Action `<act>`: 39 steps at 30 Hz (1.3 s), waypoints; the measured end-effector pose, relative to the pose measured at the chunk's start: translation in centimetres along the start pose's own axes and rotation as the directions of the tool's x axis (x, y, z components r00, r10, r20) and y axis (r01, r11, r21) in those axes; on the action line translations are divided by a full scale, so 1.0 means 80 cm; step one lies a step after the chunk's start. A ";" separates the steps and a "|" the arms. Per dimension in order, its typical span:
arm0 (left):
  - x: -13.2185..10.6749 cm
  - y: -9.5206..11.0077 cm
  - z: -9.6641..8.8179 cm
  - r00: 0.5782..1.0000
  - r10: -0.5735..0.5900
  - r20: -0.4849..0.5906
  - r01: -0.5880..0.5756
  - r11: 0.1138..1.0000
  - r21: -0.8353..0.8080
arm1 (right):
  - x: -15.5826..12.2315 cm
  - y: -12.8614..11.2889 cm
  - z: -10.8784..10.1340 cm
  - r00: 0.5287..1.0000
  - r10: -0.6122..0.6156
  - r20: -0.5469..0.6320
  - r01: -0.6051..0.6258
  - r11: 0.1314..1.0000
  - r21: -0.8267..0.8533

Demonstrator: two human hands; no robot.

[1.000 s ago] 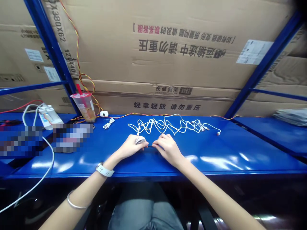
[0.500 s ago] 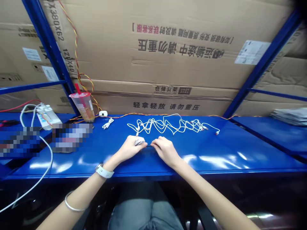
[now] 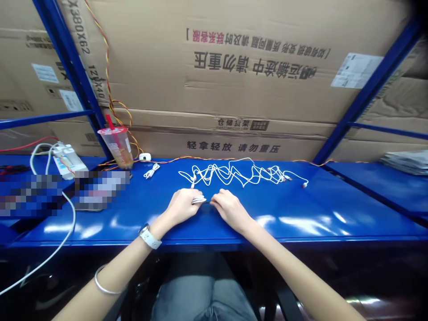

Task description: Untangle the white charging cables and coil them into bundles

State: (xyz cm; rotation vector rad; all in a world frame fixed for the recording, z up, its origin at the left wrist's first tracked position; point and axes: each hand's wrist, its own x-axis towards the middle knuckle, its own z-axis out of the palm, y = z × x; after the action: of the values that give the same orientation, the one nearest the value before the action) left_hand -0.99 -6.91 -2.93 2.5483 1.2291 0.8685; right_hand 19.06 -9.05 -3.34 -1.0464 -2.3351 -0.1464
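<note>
One carton [image 3: 229, 139] reads “轻拿轻放”; left fingers [image 3: 195, 207] grip coiled white cable [image 3: 199, 200], right fingers [image 3: 220, 200] pinch a dark strip [image 3: 207, 203].

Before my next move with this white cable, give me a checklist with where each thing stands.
1. Coiled white cable in left hand: ok, held.
2. Thin dark strip pinched by right hand: cannot tell, fingers hide its end.
3. Coiled white cable clear of loose white cables: cannot tell, a plug lies by the left hand.
4. Loose white cables untangled: not ok, they overlap.
5. Drink cup away from both hands: ok.
</note>
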 end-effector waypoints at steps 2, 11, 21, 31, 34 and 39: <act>0.000 -0.001 0.001 1.000 -0.020 0.000 0.020 1.000 -0.010 | 0.000 0.001 -0.001 1.000 0.019 -0.001 -0.019 1.000 0.006; -0.002 -0.002 -0.001 0.995 -0.047 0.087 0.055 0.995 -0.088 | -0.009 0.016 -0.004 0.998 0.056 0.022 -0.058 0.992 0.112; 0.000 -0.007 -0.013 0.980 0.065 0.187 -0.055 0.997 -0.058 | -0.007 0.013 -0.012 0.984 -0.135 0.113 0.128 0.989 0.068; -0.001 -0.009 -0.016 0.993 -0.023 0.117 0.049 0.973 -0.227 | -0.007 0.022 -0.003 0.988 -0.156 0.016 0.157 0.985 -0.066; -0.001 -0.009 -0.023 0.990 -0.099 0.100 0.126 0.945 -0.303 | -0.007 0.024 -0.001 0.992 -0.125 -0.006 0.124 0.991 -0.056; 0.000 -0.009 -0.034 0.899 -0.401 0.173 0.422 0.695 -0.582 | -0.005 0.027 -0.006 0.997 -0.004 -0.079 0.007 0.999 0.032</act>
State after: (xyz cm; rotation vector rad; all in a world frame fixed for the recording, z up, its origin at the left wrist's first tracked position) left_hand -3.02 -6.72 -1.03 1.6770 1.1908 0.9157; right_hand 21.07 -8.00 -3.43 -1.0004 -2.2621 -0.1489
